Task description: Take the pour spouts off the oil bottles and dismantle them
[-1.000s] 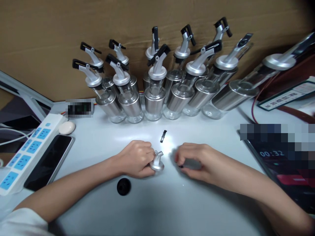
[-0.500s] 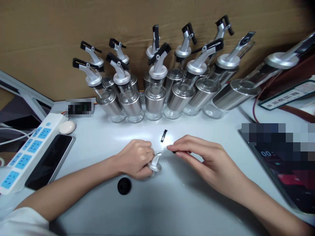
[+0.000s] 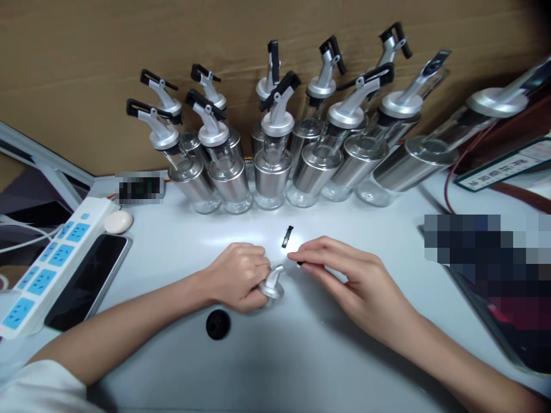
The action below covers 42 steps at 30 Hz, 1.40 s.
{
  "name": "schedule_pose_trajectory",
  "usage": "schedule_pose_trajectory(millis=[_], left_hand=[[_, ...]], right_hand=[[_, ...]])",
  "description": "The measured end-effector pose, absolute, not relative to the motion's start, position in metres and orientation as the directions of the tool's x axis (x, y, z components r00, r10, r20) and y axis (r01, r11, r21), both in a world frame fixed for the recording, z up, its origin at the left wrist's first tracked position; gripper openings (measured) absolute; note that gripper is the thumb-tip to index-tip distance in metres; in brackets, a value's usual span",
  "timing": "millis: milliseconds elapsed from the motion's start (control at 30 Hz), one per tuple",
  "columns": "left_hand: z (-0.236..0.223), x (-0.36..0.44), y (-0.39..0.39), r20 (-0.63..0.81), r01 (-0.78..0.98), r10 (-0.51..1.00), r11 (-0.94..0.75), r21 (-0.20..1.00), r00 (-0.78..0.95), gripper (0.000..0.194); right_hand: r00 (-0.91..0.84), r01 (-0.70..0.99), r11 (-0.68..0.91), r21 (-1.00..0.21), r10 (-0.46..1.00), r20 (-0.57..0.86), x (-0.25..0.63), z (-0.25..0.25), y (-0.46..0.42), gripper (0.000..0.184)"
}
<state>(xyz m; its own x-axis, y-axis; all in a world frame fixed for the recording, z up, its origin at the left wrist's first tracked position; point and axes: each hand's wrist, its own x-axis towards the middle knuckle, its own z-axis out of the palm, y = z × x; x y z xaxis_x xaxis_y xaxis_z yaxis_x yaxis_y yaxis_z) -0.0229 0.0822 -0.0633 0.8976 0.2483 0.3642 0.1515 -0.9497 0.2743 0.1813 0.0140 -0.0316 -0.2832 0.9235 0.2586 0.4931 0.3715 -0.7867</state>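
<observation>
gripping silver spout (image 3: pixel 273 282) in left hand (image 3: pixel 239 276), closed fist; spout sticks out at the fist's 3 o'clock, nozzle tilted toward 1, fingers hide part of it. right hand (image 3: pixel 353 275) in a narrow pinch on small black part (image 3: pixel 300 263), mostly covered by fingertips, near spout at its 2 o'clock, apart. from spout: black lever (image 3: pixel 287 236) flat on table (image 3: pixel 258 367) between 12 and 1, black stopper (image 3: pixel 218 324) at 8, upright bottles (image 3: pixel 272 175) banked 11 to 2, phone (image 3: pixel 86 284) and power strip (image 3: pixel 47 261) at 9.
</observation>
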Motion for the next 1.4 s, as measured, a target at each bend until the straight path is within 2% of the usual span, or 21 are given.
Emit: schedule_pose_trajectory(millis=[133,333,500,700,867,1400], left_hand=[[-0.0638,-0.0229,0.0824,0.369,0.154,0.246,-0.953,0.262,0.896,0.022],[-0.0640,-0.0233,0.0826,0.330,0.149,0.234,-0.953,0.265,0.914,0.023],[-0.0645,-0.0233,0.0822,0.340,0.160,0.252,-0.948,0.275,0.906,0.024],[-0.0637,-0.0231,0.0825,0.357,0.128,0.231,-0.948,0.291,0.905,0.024],[-0.0644,-0.0237,0.0819,0.366,0.050,0.154,-0.959,0.278,0.918,0.025],[-0.0643,-0.0227,0.0821,0.426,0.042,0.175,-0.952,0.304,0.888,0.027]], right_hand=[[-0.301,0.492,0.381,-0.783,0.918,0.258,0.1795,-0.0334,0.0127,0.030],[-0.206,0.525,0.274,-0.806,0.960,0.192,0.1761,-0.0323,0.0123,0.009],[-0.211,0.474,0.292,-0.831,0.954,0.215,0.1751,-0.0337,0.0108,0.011],[-0.156,0.514,0.208,-0.832,0.977,0.148,0.1741,-0.0351,0.0104,0.008],[-0.204,0.457,0.270,-0.848,0.959,0.196,0.1721,-0.0322,0.0107,0.008],[-0.238,0.411,0.297,-0.862,0.947,0.213,0.1723,-0.0320,0.0099,0.010]])
